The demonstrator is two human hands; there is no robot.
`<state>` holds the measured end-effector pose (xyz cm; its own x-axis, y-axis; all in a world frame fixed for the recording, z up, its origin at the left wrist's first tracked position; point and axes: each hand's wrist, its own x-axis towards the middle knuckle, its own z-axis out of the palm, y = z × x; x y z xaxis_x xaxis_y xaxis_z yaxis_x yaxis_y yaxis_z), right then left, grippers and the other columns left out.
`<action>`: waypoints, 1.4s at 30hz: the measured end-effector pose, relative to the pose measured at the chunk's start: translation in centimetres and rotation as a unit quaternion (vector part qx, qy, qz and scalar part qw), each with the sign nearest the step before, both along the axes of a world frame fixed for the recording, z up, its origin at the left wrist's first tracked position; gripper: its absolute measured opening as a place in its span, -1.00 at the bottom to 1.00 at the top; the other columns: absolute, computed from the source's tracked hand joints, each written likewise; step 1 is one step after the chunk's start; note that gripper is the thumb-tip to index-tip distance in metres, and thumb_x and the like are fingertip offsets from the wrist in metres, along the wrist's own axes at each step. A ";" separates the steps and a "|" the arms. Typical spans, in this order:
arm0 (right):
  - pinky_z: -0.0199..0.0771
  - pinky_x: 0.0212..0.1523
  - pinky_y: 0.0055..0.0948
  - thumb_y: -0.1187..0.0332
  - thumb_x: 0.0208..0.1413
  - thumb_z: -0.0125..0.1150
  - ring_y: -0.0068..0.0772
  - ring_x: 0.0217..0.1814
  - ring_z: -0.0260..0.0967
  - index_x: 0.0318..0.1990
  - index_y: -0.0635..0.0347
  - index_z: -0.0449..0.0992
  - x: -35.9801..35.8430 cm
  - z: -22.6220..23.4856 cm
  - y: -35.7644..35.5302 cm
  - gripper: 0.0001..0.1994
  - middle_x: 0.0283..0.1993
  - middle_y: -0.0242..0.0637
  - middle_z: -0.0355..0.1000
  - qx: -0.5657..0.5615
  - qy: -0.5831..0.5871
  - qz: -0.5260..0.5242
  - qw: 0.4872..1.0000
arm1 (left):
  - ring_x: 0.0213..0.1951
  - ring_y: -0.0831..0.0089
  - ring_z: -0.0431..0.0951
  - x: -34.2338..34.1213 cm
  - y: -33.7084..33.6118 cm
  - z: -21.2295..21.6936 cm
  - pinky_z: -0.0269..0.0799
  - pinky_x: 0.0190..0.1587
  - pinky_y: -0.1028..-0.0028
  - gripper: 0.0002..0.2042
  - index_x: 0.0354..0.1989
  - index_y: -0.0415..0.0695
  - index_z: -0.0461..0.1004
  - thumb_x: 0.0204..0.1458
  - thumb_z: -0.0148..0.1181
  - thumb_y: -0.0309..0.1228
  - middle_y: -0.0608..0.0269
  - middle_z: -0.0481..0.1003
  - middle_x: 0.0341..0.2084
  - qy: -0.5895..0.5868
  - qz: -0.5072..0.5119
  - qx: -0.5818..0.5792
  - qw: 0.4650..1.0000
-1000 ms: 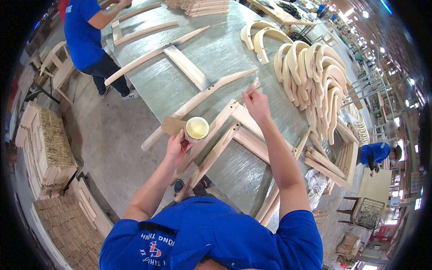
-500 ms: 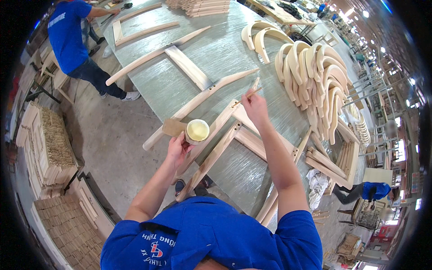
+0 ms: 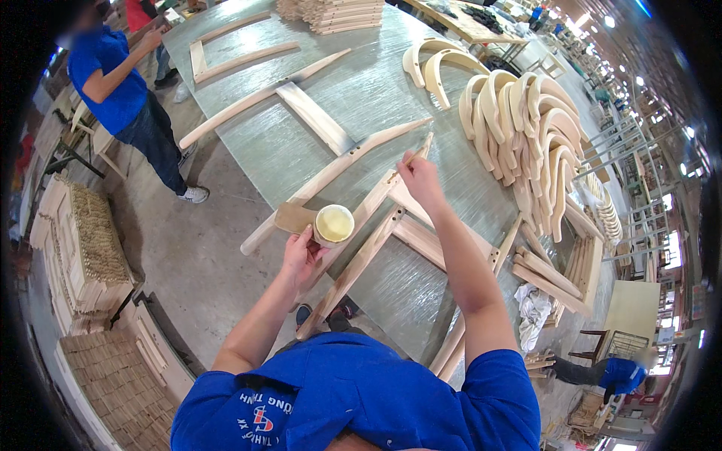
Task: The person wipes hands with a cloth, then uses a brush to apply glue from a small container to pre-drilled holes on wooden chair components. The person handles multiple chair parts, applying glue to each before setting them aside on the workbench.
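My left hand [image 3: 303, 255] is closed around a small cup [image 3: 334, 225] of pale yellow, glue-like liquid. A flat piece of wood [image 3: 293, 218] juts out beside the cup from the same hand. My right hand [image 3: 421, 180] pinches a thin wooden stick [image 3: 411, 158], mostly hidden by the fingers, over the upper part of a wooden chair-frame post [image 3: 366, 207]. Below it lies a second post [image 3: 355, 264] with dark holes near its joint, and a crossbar [image 3: 421, 242] meets it. The cup hangs over the near edge of the table.
The film-covered table [image 3: 256, 161] carries another H-shaped frame [image 3: 316, 119] further off. Curved wooden parts [image 3: 519, 128] are heaped at the right, near a white rag [image 3: 532, 308]. Stacked wood [image 3: 83, 248] stands at the left. A person in blue [image 3: 113, 83] stands beyond the table's left edge.
My right hand has shifted slightly left and down along the post, the stick turning with it. The cup has moved a little right. The person at the left has straightened, with hands raised.
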<state>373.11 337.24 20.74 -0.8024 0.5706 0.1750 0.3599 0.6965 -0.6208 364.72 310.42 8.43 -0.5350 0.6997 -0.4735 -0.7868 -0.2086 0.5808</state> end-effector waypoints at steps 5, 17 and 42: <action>0.34 -0.42 -0.24 0.35 0.02 0.11 0.03 -0.45 0.33 -0.38 0.23 0.33 1.1 0.0 0.4 -0.86 -0.54 -0.02 0.35 0.047 0.006 0.023 0.999 | -0.25 0.36 0.54 0.3 0.3 0.6 0.57 -0.28 0.42 -0.73 -0.11 -0.20 0.33 0.18 -0.11 -0.26 0.14 0.48 -0.24 0.001 0.006 -0.010 1.000; 0.48 -0.40 -0.50 0.50 0.02 0.11 -0.45 -0.43 0.43 -0.36 0.26 0.34 6.4 -6.2 -2.3 -0.92 -0.46 -0.22 0.44 -0.391 0.420 -0.215 0.790 | -0.25 0.41 0.54 0.4 -0.3 1.3 0.54 -0.30 0.47 -0.73 -0.11 -0.19 0.32 0.19 -0.11 -0.26 0.15 0.48 -0.29 0.016 -0.006 -0.027 0.999; 0.53 -0.36 -0.48 0.49 0.05 0.10 -0.42 -0.40 0.44 -0.31 0.24 0.30 6.4 -9.8 -3.7 -0.90 -0.38 -0.15 0.45 -0.458 0.481 -0.259 0.702 | -0.26 0.40 0.55 1.6 -1.2 1.2 0.56 -0.30 0.47 -0.73 -0.09 -0.19 0.32 0.18 -0.11 -0.26 0.15 0.48 -0.25 0.034 -0.048 -0.045 0.997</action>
